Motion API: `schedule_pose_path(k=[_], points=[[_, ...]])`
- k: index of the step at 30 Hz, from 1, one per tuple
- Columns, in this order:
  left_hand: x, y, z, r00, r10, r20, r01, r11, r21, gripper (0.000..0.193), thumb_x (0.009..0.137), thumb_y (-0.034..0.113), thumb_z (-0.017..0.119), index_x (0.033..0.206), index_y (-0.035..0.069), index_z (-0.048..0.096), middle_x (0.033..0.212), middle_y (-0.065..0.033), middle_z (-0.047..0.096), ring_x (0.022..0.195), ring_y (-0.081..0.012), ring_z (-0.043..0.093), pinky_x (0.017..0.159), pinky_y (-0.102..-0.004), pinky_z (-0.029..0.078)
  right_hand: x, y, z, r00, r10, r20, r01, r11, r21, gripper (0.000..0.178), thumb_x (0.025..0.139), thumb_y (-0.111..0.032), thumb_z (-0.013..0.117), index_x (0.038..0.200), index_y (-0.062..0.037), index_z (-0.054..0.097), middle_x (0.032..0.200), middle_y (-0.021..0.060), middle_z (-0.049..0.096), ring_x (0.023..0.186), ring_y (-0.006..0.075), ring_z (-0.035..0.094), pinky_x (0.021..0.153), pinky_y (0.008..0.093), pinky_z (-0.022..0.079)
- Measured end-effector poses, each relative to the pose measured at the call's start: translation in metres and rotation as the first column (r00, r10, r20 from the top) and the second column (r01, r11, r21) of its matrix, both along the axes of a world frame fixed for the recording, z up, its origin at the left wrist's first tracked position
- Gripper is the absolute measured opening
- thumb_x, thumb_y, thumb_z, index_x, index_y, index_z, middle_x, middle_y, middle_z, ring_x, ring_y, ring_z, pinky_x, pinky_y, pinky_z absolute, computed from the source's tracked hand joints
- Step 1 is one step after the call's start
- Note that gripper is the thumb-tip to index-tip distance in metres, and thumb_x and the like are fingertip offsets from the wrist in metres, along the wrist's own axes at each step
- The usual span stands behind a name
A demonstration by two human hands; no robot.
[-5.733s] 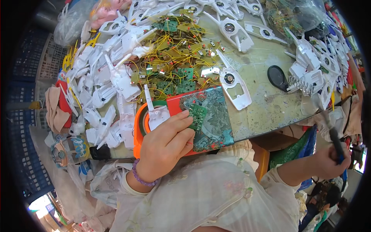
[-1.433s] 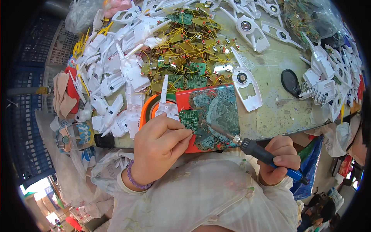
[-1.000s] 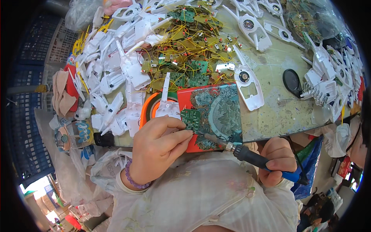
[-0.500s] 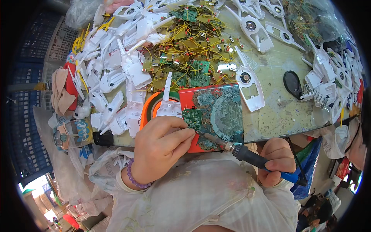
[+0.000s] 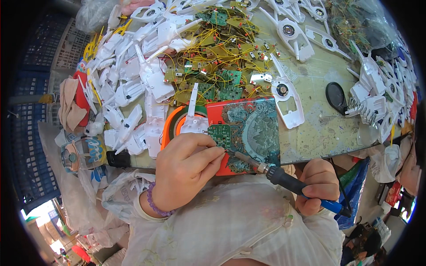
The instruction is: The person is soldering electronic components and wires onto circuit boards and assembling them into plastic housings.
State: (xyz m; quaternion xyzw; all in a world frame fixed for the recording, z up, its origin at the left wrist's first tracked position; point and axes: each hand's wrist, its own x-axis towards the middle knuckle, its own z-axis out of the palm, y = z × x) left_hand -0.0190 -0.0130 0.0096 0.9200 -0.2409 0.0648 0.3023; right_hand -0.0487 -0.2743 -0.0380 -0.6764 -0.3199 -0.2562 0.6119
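Note:
A soldering iron (image 5: 284, 177) with a black grip and blue handle end is held in my right hand (image 5: 317, 184), fingers closed round it. Its tip points left, reaching the lower edge of a small green circuit board (image 5: 220, 135). My left hand (image 5: 188, 166) is closed in a pinch at that same edge; whatever sits between the fingertips is too small to make out. The board overlaps a red book-like panel (image 5: 214, 111) with a grey patterned picture. A white plastic casing (image 5: 194, 122), partly hidden by my left hand, rests over an orange ring-shaped object (image 5: 167, 128).
Circuit boards with yellow wires (image 5: 222, 57) are heaped at the far middle. White casings (image 5: 133, 80) crowd the left, and more (image 5: 377, 84) lie at the right. One casing with a round speaker (image 5: 288, 99) lies beside the panel. A black oval piece (image 5: 336, 96) is farther right.
The soldering iron and its tip have shifted very slightly. My left hand keeps its pinch by the board, almost still.

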Motion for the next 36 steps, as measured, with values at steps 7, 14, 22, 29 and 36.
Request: schedule_pose_path(k=[7,14,22,29,36], points=[[0.000,-0.002,0.001,0.999,0.032,-0.007,-0.032,0.999,-0.011,0.017,0.066,0.003,0.073,0.081,0.006,0.067,0.085,-0.0041,0.063,0.075,-0.0229,0.061,0.063,-0.0341,0.049,0.010,-0.004,0.020,0.996,0.057,-0.072,-0.064,0.994,-0.090,0.015,0.083,-0.020,0.066,0.087,-0.0056,0.062,0.067,0.0032,0.054,0.054,0.0188,0.049,0.045,0.0301,0.039],[0.001,-0.003,0.000,0.999,0.049,-0.005,-0.050,0.998,-0.039,0.017,0.066,0.003,0.073,0.080,0.006,0.066,0.083,-0.0043,0.062,0.075,-0.0232,0.060,0.063,-0.0342,0.048,0.022,-0.003,0.033,0.993,0.114,-0.039,-0.119,0.981,-0.155,0.016,0.081,-0.019,0.069,0.087,-0.0052,0.062,0.065,0.0028,0.052,0.051,0.0183,0.047,0.042,0.0300,0.036],[0.002,-0.001,-0.002,1.000,0.021,0.005,-0.021,1.000,-0.016,0.017,0.065,0.004,0.074,0.081,0.006,0.066,0.085,-0.0038,0.061,0.074,-0.0225,0.060,0.062,-0.0341,0.048,0.026,0.000,0.017,0.983,0.100,0.155,-0.100,0.995,-0.009,0.019,0.084,-0.023,0.066,0.084,-0.0045,0.060,0.062,0.0018,0.050,0.048,0.0160,0.043,0.039,0.0284,0.032],[0.002,0.000,-0.003,1.000,0.011,0.000,-0.011,0.999,-0.033,0.018,0.065,0.004,0.074,0.081,0.006,0.067,0.085,-0.0038,0.061,0.075,-0.0226,0.060,0.063,-0.0343,0.048,0.022,0.001,0.014,0.994,0.043,0.105,-0.042,0.999,-0.019,0.030,0.090,-0.035,0.056,0.077,-0.0083,0.052,0.062,0.0010,0.047,0.052,0.0146,0.043,0.044,0.0276,0.030],[0.002,-0.001,-0.002,1.000,0.019,0.004,-0.019,0.999,-0.026,0.017,0.065,0.004,0.074,0.081,0.006,0.067,0.085,-0.0037,0.061,0.074,-0.0222,0.060,0.063,-0.0341,0.048,0.021,0.001,0.015,0.995,0.079,0.060,-0.079,0.997,-0.008,0.018,0.085,-0.022,0.065,0.085,-0.0048,0.060,0.064,0.0026,0.052,0.049,0.0166,0.045,0.040,0.0285,0.034]])
